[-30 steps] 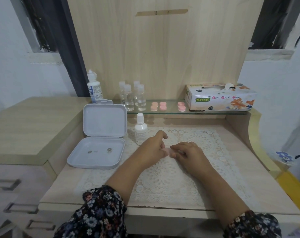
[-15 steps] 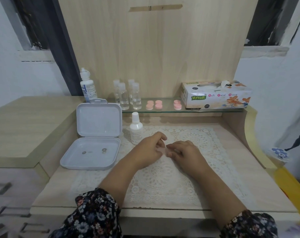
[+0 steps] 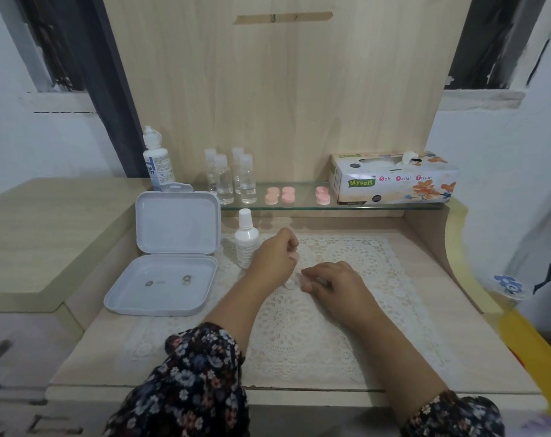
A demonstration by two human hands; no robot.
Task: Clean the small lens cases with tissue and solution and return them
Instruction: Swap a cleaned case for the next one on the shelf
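On the lace mat (image 3: 299,335) of the desk (image 3: 425,279), the left hand (image 3: 275,258) curls round a small pink cap, mostly hidden. The right hand (image 3: 334,283) pinches a pale lens case (image 3: 291,283), largely covered by its fingers. More pink lens cases (image 3: 280,195) sit on the glass shelf (image 3: 299,205).

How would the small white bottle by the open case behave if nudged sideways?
The small white bottle is tall and narrow-based, so probably tips rather than slides. It stands on the lace mat, whose texture likely catches its base. It looks plastic and light; fill level can't be seen.
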